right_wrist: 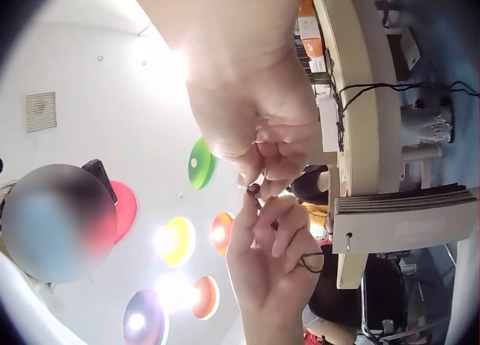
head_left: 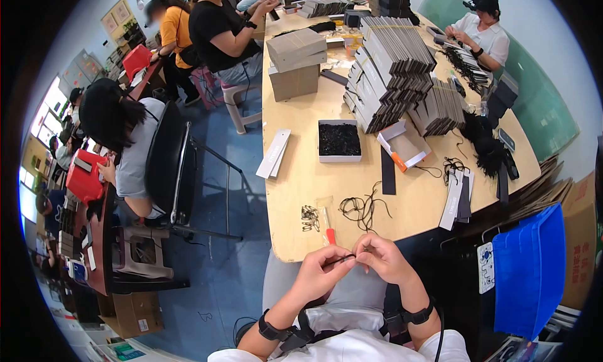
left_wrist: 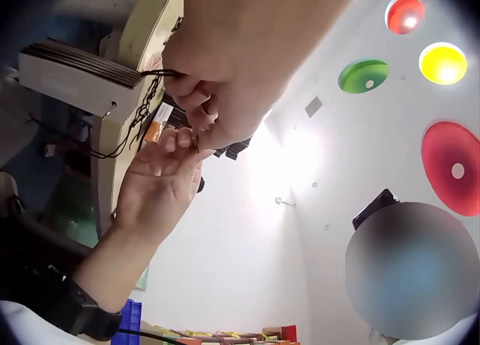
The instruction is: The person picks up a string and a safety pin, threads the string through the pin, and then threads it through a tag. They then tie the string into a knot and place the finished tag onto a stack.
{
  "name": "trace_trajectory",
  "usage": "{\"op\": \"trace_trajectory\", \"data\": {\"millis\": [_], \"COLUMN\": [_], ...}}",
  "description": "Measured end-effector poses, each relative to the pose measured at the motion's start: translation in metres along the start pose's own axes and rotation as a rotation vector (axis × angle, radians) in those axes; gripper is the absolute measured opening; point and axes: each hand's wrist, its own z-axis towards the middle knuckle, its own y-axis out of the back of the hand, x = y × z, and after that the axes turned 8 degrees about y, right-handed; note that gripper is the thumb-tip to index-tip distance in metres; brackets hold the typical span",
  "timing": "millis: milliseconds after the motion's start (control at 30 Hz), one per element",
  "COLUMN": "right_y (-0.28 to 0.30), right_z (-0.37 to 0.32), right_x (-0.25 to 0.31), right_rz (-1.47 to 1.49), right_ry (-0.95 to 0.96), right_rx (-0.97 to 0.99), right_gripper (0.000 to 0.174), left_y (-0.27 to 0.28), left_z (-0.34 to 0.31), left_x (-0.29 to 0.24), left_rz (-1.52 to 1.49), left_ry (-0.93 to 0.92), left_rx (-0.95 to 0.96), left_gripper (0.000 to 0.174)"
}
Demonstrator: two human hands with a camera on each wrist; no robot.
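Above the table's near edge, the left hand and right hand meet fingertip to fingertip. Both pinch a short dark cord. From the right wrist view, a thin loop sticks out beside the left hand, and a dark knot-like bit shows between the fingertips. Dark strands show by the left hand in the left wrist view, with the right hand below. Loose black cord, small black loops and a red-handled tool lie beyond the hands.
A white box of black pieces stands mid-table, with pale tags to its left. Tall stacks of grey cards, an open carton and more tags are farther right. A blue bin stands right of the person.
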Motion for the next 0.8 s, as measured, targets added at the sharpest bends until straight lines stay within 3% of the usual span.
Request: {"op": "trace_trajectory", "data": {"millis": [67,167,400,533,633,700,733,800], "right_y": [-0.002,-0.005,-0.01,-0.014,-0.019,-0.025,-0.026,-0.027], "right_z": [0.0,0.0,0.001,0.002,0.0,-0.002,-0.002,-0.003], "right_x": [0.003,0.005,0.009,0.016,0.027,0.03,0.029,0.028], "right_rz": [-0.011,0.007,0.123,0.115,-0.131,-0.475,-0.475,-0.794], "right_ry": [-0.02,-0.026,-0.063,-0.069,-0.048,0.093,0.092,0.352], "right_rx": [0.025,0.062,0.11,0.112,0.103,0.047,0.046,0.03], "right_gripper": [0.015,0.015,0.013,0.011,0.01,0.009,0.009,0.016], "left_y": [0.002,0.006,0.008,0.014,0.015,0.014,0.013,0.013], "left_z": [0.0,0.002,-0.002,0.0,0.0,-0.001,-0.002,-0.002], "left_x": [0.0,0.005,0.002,0.009,0.007,0.004,0.002,0.001], "left_rz": [-0.108,-0.192,-0.299,-0.539,-0.637,-0.656,-0.647,-0.638], "left_ry": [0.101,0.083,0.124,0.239,0.261,0.273,0.27,0.269], "left_rx": [0.123,0.216,0.251,0.376,0.408,0.411,0.389,0.37], "left_gripper": [0.017,0.016,0.013,0.013,0.012,0.012,0.012,0.011]}}
